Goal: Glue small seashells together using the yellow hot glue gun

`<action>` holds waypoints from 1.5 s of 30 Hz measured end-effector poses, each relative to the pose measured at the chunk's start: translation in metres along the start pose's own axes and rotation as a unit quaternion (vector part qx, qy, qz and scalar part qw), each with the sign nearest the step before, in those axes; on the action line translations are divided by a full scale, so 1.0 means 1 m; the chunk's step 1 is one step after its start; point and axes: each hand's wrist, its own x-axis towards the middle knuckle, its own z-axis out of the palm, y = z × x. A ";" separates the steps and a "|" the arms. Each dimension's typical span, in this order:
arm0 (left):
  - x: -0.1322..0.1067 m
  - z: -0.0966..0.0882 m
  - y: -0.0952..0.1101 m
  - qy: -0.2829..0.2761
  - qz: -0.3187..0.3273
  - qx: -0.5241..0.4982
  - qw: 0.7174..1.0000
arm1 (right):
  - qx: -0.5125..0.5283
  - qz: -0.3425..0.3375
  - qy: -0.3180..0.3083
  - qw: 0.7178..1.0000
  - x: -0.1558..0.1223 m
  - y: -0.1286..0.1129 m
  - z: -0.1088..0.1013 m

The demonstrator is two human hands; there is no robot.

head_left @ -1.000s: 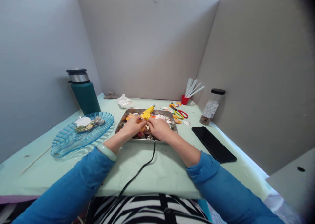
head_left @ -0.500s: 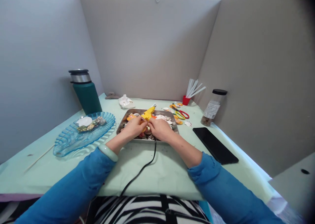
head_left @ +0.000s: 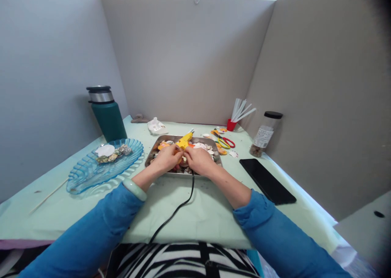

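Observation:
A steel tray (head_left: 148, 159) full of shells sits in the middle of the green-covered table. A yellow glue gun (head_left: 184, 140) lies across the shells, its black cord (head_left: 175, 209) running back toward me. My left hand (head_left: 166, 158) and my right hand (head_left: 199, 160) meet over the tray's near half, fingertips pinched together on a small shell-like piece that I cannot make out clearly. Both sleeves are blue; a pale bangle (head_left: 134, 189) is on my left wrist.
A blue glass dish (head_left: 91, 173) with a few shells lies to the left, a green flask (head_left: 108, 115) behind it. Scissors (head_left: 224, 140), a red cup of glue sticks (head_left: 231, 124), a jar (head_left: 264, 134) and a black phone (head_left: 266, 181) are on the right. Grey partitions enclose the table.
Hardly anything differs; the view has drifted slightly, and both hands stay pinched together over the tray.

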 end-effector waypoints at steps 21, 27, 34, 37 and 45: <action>0.002 0.000 0.002 -0.024 -0.034 -0.159 0.986 | -0.003 0.027 0.039 0.999 -0.002 -0.004 -0.005; 0.000 0.000 0.006 -0.018 -0.046 -0.162 0.986 | -0.005 0.025 0.034 0.999 -0.002 -0.004 -0.005; 0.000 0.000 0.005 -0.020 -0.039 -0.165 0.985 | 0.008 0.015 0.024 1.000 -0.001 -0.003 -0.004; 0.000 0.000 0.004 -0.016 -0.031 -0.164 0.986 | 0.013 0.015 0.023 1.000 -0.002 -0.003 -0.004; 0.001 0.001 0.003 -0.008 -0.031 -0.152 0.988 | 0.009 0.012 0.022 1.000 0.000 -0.001 -0.001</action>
